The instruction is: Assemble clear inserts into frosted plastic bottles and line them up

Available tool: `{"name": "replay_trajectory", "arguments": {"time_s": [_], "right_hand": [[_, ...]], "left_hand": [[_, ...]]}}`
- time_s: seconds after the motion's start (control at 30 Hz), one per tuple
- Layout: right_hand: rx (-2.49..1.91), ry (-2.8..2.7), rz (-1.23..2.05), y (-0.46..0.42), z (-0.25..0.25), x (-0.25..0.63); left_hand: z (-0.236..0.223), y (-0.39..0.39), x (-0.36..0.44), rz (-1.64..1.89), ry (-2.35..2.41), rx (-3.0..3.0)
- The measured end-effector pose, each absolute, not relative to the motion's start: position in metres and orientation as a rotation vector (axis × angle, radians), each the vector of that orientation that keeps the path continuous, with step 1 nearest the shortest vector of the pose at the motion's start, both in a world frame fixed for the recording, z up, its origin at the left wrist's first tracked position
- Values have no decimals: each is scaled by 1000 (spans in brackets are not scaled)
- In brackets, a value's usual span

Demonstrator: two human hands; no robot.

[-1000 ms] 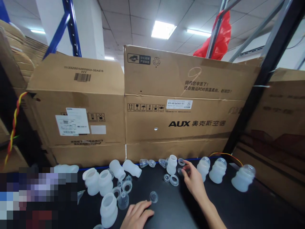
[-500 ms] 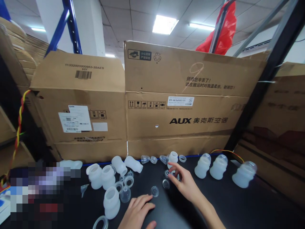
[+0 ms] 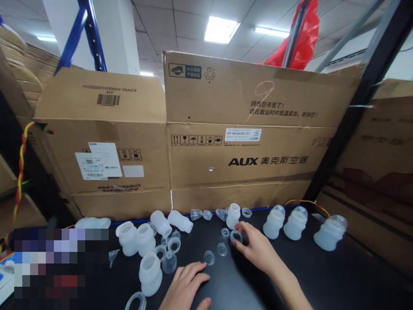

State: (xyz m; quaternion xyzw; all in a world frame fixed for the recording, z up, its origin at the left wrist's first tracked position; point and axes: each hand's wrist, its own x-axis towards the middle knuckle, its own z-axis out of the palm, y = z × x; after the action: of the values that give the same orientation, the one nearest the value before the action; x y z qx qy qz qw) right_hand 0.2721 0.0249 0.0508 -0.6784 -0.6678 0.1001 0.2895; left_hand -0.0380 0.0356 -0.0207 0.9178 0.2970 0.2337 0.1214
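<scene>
My right hand [image 3: 256, 247] has its thumb and fingertips at opposite edges of a translucent collar ring [image 3: 236, 236], gripping it at the table. Just left of that ring lies a small clear disc [image 3: 225, 233], with a second clear disc [image 3: 222, 249] nearer me. My left hand [image 3: 189, 284] rests open on the black table, its fingertips beside another clear disc [image 3: 209, 257] with a raised centre. Behind my right hand stands a slim frosted bottle [image 3: 233, 216]. A clear dome-shaped nipple [image 3: 169, 262] sits left of my left hand, close to a wide-necked frosted bottle [image 3: 150, 274].
Three frosted bottles with clear caps, one of them [image 3: 274, 221] upright, stand at the right. More open bottles [image 3: 129, 239] and loose rings [image 3: 174, 245] crowd the left. A large ring [image 3: 136, 301] lies at the front edge. A cardboard wall [image 3: 200, 172] closes the back.
My right hand has shifted right and slightly down, from the small clear discs to the collar ring. The nearer disc has moved slightly and now lies uncovered. My left hand stays almost still.
</scene>
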Motion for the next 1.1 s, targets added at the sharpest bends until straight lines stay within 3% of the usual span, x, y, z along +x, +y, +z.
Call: {"name": "replay_trajectory", "arguments": {"time_s": [0.23,0.63,0.83,0.97,1.1], "right_hand": [[-1634,-1902,421,18,59,251],[-1634,-1892,432,23,51,243],[-1418,-1908,535,14,70,224],[-1108,-1885,821,-1,78,200],[-1055,-1830,880,-6,77,188]], "left_hand": [[-4,32,-36,639,867,2676],[-28,36,-39,725,840,2633],[-43,30,-34,1044,968,2301],[-26,26,-28,1225,858,2110],[1,19,-23,1143,850,2096]]}}
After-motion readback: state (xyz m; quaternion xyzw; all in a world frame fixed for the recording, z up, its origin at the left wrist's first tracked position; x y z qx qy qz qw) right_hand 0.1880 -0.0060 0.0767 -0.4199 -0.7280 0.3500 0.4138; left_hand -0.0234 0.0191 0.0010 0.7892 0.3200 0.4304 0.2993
